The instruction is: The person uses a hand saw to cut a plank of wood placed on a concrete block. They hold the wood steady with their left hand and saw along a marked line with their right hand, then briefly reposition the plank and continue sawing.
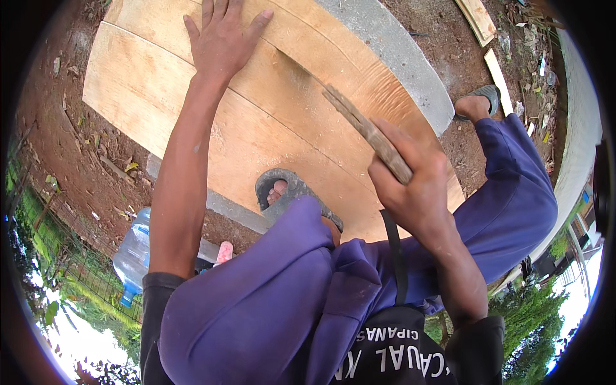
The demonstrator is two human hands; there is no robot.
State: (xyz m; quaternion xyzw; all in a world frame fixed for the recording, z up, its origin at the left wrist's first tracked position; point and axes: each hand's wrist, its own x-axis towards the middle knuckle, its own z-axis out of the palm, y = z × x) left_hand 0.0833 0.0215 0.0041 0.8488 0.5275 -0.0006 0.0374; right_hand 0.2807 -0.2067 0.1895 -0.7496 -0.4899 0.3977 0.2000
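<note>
Your left hand (221, 38) is flat on the far end of the plywood sheet (256, 115), fingers spread open. Your right hand (410, 186) has its fingers wrapped tight around a worn wooden handle (366, 131), held over the sheet's right side. One sandal (285, 192) stands on the near edge, with a concrete slab (398, 58) just beyond.

Left hand (221, 40) lies flat on the plywood sheet (269, 115); right hand (410, 186) holds a wooden stick (359, 125) above it.
</note>
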